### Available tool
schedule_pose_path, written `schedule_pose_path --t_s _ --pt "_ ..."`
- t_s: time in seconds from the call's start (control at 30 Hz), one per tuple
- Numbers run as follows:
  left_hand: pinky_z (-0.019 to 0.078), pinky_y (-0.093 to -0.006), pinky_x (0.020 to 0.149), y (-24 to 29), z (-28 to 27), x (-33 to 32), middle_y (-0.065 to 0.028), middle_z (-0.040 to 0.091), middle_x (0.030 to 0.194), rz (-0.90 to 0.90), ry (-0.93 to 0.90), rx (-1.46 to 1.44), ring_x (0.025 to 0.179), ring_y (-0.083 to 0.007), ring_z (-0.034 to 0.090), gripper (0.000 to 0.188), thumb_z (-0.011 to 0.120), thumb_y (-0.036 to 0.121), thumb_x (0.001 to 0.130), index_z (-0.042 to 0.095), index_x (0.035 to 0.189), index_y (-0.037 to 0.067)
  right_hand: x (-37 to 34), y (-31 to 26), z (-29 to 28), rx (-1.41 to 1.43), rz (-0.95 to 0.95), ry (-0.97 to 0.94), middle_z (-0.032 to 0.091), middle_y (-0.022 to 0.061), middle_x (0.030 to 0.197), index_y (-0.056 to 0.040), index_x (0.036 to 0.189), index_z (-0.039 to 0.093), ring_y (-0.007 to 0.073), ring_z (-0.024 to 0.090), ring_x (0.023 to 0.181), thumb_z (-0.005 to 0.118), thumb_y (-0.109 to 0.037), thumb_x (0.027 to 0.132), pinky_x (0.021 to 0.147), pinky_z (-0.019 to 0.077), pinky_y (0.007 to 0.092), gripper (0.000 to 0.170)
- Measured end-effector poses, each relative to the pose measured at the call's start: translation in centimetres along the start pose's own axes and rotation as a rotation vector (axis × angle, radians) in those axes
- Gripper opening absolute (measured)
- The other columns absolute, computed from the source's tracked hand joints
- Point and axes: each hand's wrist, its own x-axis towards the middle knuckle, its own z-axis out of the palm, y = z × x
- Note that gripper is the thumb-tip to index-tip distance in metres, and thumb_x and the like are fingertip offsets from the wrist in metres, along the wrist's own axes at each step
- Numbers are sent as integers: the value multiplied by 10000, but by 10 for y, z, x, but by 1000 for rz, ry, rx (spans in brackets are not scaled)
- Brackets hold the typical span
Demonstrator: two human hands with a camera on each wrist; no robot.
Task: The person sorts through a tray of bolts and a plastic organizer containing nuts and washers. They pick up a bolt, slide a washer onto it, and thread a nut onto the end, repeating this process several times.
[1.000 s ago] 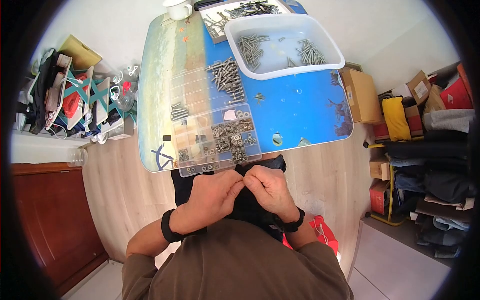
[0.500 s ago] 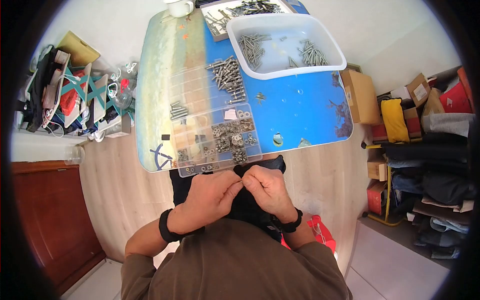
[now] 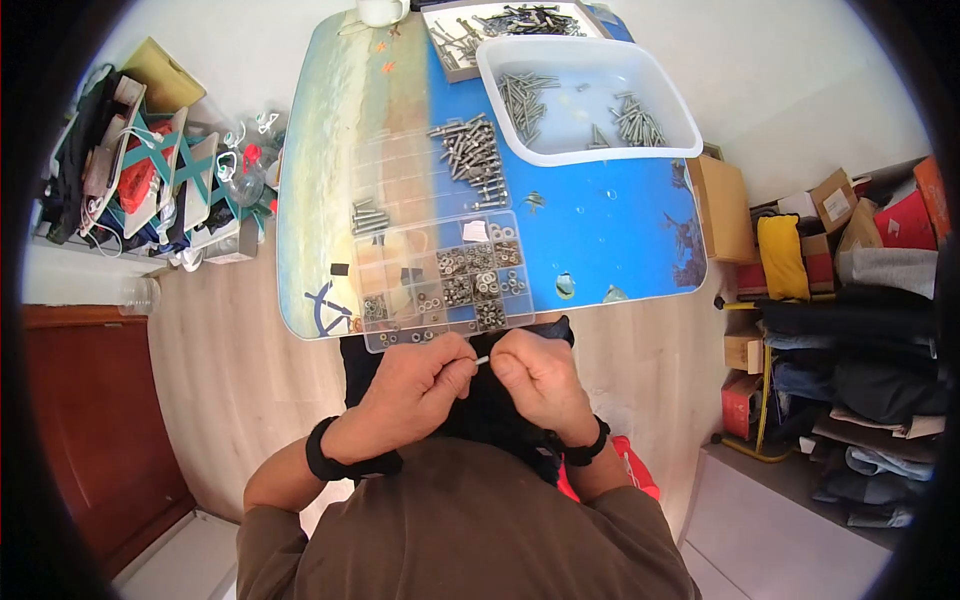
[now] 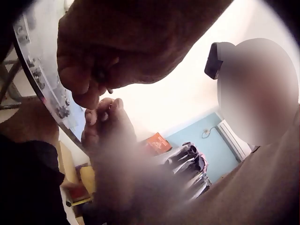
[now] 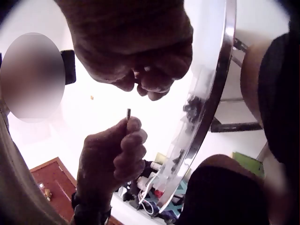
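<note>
Between thumb and fingertips my left hand (image 3: 425,385) pinches a thin metal bolt (image 3: 483,360), its end poking out toward the other hand. The right wrist view shows the shank (image 5: 129,114) upright above the left thumb; the rest is hidden in the grip. My right hand (image 3: 540,380) is curled, thumb against fingers, a short gap from the bolt's end; I cannot tell whether something small sits in its fingertips. Just beyond both hands, a clear compartment box (image 3: 410,272) with nuts and washers lies at the table's near edge, bolts (image 3: 472,155) on its open lid.
A white plastic tub (image 3: 580,95) with several bolt piles stands on the table (image 3: 630,240) at back right. Behind it are a shallow box (image 3: 460,73) of dark and silver screws and a white mug (image 3: 382,12). Shelves (image 3: 150,165) stand left, clothes (image 3: 880,350) and cartons right.
My hands, fingertips together before, have drawn slightly apart, and the bolt's end now shows between them. The head view has shifted, moving the table slightly rightward in view.
</note>
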Motion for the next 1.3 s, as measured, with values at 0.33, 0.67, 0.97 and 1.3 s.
schedule_pose_path --t_s 0.33,0.67,0.97,1.3 --pt "463 -227 576 -24 -38 -3 -28 601 777 143 188 20 638 -83 558 78 613 60 960 632 978 -14 40 3 -28 -496 -18 131 640 116 887 -38 978 649 322 651 687 696 -105 875 588 525 411 132" --pt "440 -212 556 -33 -56 6 -7 581 757 108 215 -99 619 -62 554 63 636 54 941 655 947 -6 59 4 -29 -638 46 49 605 105 813 -56 939 674 312 629 635 728 -103 828 558 505 413 133" --pt "438 -204 564 -8 -58 10 18 598 777 -207 -66 -437 646 -39 546 93 627 96 964 653 986 10 55 -12 -28 -441 53 71 661 121 908 -44 1028 686 287 658 680 796 -125 761 586 521 372 299" --pt "514 -213 538 -16 -43 7 -12 625 837 -326 -291 -623 649 -66 606 175 626 162 972 637 1056 9 35 -18 2 -110 -251 -49 677 109 846 -34 936 711 248 672 679 792 -20 755 552 522 314 199"
